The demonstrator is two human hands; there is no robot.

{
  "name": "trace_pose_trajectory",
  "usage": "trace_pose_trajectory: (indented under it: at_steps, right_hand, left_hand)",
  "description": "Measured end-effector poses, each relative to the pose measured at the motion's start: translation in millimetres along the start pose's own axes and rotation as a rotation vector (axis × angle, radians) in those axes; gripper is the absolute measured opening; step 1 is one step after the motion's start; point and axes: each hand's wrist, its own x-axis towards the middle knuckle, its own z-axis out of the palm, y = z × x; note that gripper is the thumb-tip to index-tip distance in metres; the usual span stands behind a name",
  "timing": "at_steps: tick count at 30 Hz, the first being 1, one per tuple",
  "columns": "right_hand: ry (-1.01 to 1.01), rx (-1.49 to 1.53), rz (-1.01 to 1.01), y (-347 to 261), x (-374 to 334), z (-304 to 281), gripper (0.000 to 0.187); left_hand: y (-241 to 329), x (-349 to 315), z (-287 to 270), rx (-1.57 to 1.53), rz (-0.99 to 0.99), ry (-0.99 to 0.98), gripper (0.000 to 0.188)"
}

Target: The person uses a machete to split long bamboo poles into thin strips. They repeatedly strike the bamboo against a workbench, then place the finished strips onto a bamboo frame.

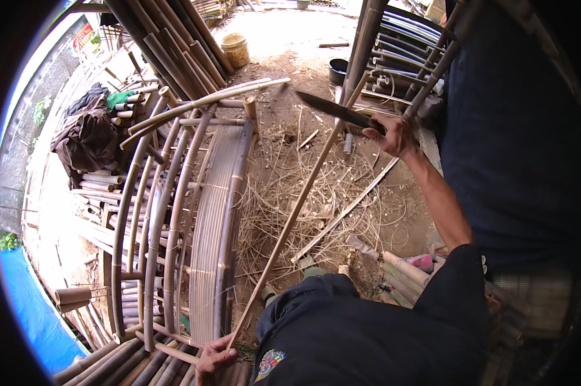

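My right hand (394, 136) is wrapped round the handle of a large, dark-bladed knife (332, 107), its tip pointing left and away from me. Low in the view, my left hand (214, 360) grips the near end of a long, thin bamboo strip (290, 222). The strip slants up and to the right, and its far part passes beneath or beside the knife blade; whether they touch I cannot tell. Left of the strip stands a bamboo bench (206, 238) with a slatted seat. A second, pale split strip (348, 209) lies on the ground to the right.
Curly bamboo shavings (322, 193) litter the dirt floor. Bamboo poles (174, 45) lean at the far left, and a bamboo rack (406, 58) stands at the far right. A yellowish bucket (235, 50), a black basin (338, 71) and a blue tarp (33, 315) are around.
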Motion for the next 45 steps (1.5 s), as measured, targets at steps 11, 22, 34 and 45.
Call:
trace_pose_trajectory:
  at_steps: [11,22,34,45]
  right_hand:
    - [-0.052,0.312,0.45,-53,-47,53,0.06]
    - [0.009,0.229,0.225,-117,-34,72,0.063]
    - [0.045,0.043,0.239,-13,-23,57,0.067]
    - [0.027,-0.024,0.491,93,-16,22,0.071]
  left_hand:
    - [58,121,82,0.378,0.267,0.152,0.042]
    - [99,180,184,0.243,0.444,0.181,0.041]
    - [33,133,154,0.334,0.328,0.225,0.035]
    - [-41,35,62,0.411,0.167,0.252,0.044]
